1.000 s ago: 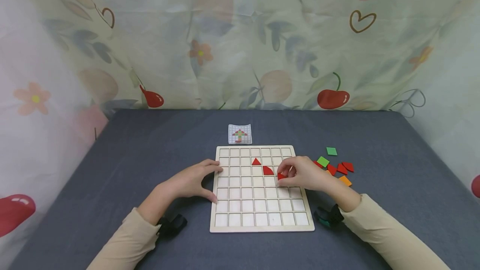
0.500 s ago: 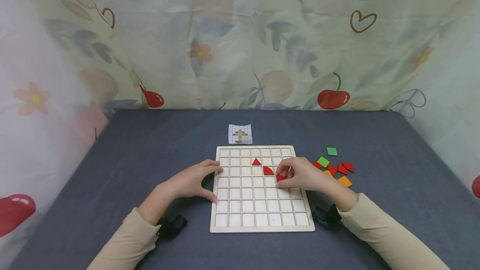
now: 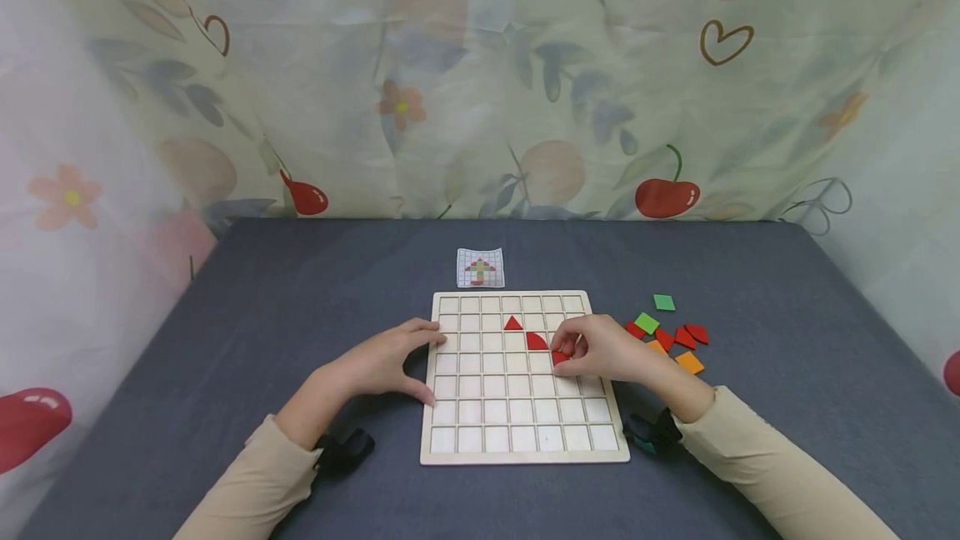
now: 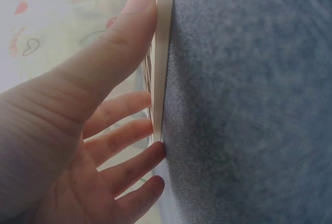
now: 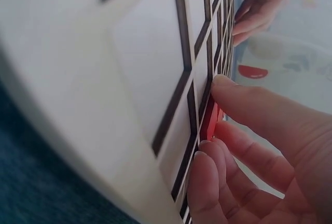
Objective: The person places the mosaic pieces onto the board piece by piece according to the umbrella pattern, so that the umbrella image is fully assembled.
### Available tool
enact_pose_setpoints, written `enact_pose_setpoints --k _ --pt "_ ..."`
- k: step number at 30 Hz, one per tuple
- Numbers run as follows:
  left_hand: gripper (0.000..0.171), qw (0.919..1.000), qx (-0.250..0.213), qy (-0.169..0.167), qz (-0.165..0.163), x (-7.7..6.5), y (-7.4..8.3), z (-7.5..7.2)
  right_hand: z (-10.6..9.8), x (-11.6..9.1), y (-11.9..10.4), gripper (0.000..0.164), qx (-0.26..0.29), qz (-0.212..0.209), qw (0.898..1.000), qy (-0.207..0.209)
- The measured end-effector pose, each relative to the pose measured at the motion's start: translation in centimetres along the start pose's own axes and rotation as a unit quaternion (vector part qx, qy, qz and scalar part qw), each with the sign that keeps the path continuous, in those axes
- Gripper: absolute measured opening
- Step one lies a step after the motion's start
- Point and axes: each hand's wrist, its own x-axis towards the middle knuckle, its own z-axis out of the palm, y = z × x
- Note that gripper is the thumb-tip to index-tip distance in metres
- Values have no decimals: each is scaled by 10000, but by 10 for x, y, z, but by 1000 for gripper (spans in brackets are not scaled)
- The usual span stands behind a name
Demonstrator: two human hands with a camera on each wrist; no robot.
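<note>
A pale wooden grid board (image 3: 496,412) lies on the dark cloth. My right hand (image 3: 603,346) pinches a red tile (image 5: 209,121) over a cell right of the board's middle; the fingers partly hide it, so its outline is unclear. Just up and left of it sits a red quarter-round tile (image 3: 536,341), and a red triangle (image 3: 512,323) lies in a cell higher up. Along the board's left edge, my left hand (image 3: 381,359) rests with spread, mostly straight fingers, the thumb touching the rim in the left wrist view.
Right of the board are loose red tiles (image 3: 684,337), orange tiles such as one orange square (image 3: 690,362), and green tiles, among them a green square (image 3: 663,302). Behind the board lies a small card (image 3: 481,268) printed with a coloured arrow-like pattern on a grid. A patterned curtain (image 3: 480,90) hangs behind the table.
My right hand has shifted very slightly left with the red tile, lining it up over the cell; in the last half second it barely moves. The left hand has stayed in place.
</note>
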Motion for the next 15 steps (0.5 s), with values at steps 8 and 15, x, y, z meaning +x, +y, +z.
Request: enact_pose_setpoints --k 8,15 --pt "84 10000 -18 -22 -24 0 0 0 -5 -3 0 21 40 36 9999 86" --pt "83 10000 -10 -30 -19 0 0 0 -22 -11 9 23 34 132 9991 402"
